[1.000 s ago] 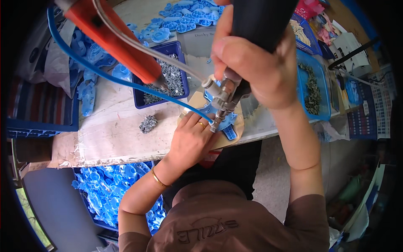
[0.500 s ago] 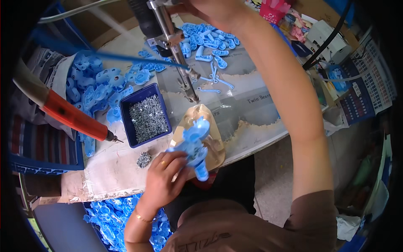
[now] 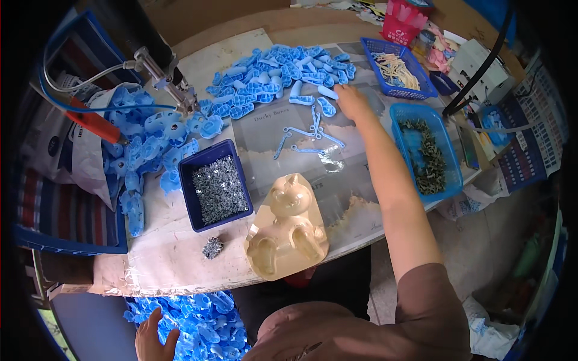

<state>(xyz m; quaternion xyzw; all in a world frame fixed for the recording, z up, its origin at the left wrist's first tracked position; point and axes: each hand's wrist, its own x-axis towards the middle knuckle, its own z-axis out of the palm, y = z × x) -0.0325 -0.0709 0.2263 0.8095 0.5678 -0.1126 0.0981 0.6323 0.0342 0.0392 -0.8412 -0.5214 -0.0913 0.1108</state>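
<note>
Pieces of blue plastic (image 3: 205, 322) lie heaped below the table (image 3: 162, 240); the left hand (image 3: 155, 338) is over them, fingers parted and free. By the table's near edge sits a tan mould (image 3: 292, 225), right of a navy tray (image 3: 236, 161) of small metal parts (image 3: 218, 191). Beyond lie thin blue rods (image 3: 332, 138). Farther still, the right hand (image 3: 354, 102) reaches the pile of blue parts (image 3: 265, 87); whether its half-hidden fingertips grip one, I cannot tell.

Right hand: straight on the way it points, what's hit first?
Likely the elongated light-blue plastic piece just ahead of the right hand, beside the pile of light-blue plastic parts; depth and any contact are unclear.
</note>
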